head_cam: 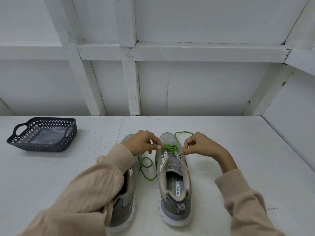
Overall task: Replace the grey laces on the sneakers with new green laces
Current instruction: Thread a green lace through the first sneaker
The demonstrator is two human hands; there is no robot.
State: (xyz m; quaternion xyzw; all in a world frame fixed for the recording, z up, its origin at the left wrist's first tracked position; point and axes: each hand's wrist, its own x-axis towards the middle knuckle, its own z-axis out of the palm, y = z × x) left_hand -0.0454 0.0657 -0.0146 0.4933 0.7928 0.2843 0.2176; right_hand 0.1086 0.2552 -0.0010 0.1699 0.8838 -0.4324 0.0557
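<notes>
Midway through lacing the right sneaker [173,178], the left hand [142,142] and right hand [198,144] each pinch the green lace [169,147], which next needs threading through higher eyelets.

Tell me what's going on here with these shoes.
A person is threading a green lace into one grey sneaker. The left hand and right hand each pinch the lace at the eyelets. Only the toe-end rows are laced; loose ends trail on the table. The other sneaker stands beside it.
</notes>
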